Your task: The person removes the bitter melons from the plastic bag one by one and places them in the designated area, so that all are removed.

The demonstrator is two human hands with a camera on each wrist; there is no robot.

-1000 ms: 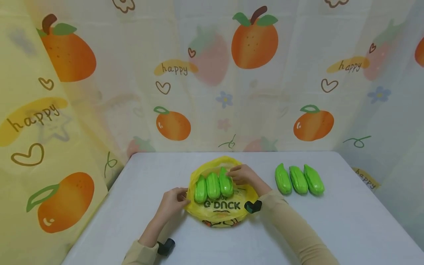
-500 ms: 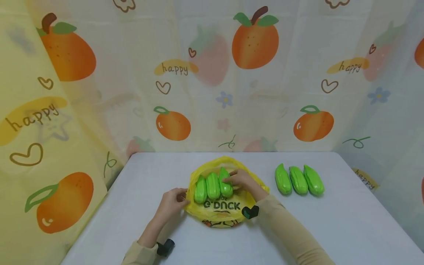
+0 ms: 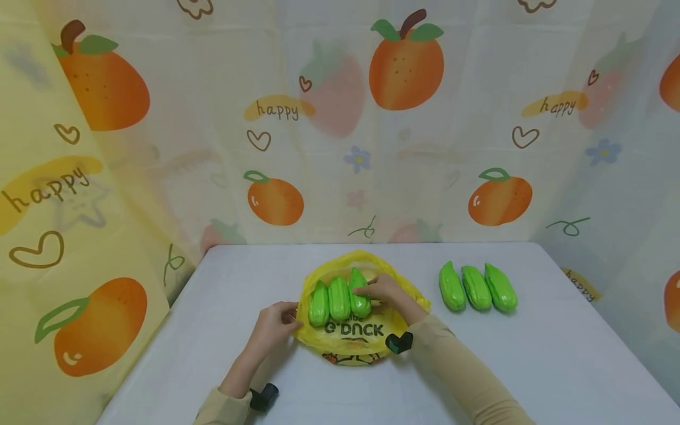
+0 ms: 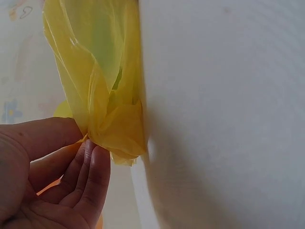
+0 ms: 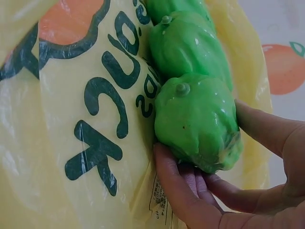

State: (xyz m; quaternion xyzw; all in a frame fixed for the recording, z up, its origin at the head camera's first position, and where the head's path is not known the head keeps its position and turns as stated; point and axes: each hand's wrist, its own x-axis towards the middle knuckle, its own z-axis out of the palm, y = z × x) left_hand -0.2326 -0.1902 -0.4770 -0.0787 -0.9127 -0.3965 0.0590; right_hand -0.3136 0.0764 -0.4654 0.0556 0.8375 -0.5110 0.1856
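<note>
A yellow plastic bag [image 3: 347, 345] with dark lettering lies with its mouth spread. Within it sit three glossy green ridged toy vegetables side by side: a left one [image 3: 319, 304], a middle one [image 3: 339, 299] and a right one [image 3: 359, 301]. My left hand [image 3: 273, 324] pinches the bag's left edge; in the left wrist view, thumb and fingertips meet on the gathered film. My right hand [image 3: 389, 290] reaches over the bag's right side and grips the right vegetable, thumb on one side and fingers on the other in the right wrist view. The bag's right rim is partly behind the forearm.
Three more green vegetables [image 3: 477, 288] lie in a row to the right of the bag on the white table [image 3: 563, 360]. A fruit-printed cloth [image 3: 340, 147] hangs behind the table and along its sides.
My right hand has come left and down from the tip of the right vegetable to around its body. My left hand stays at the bag's edge.
</note>
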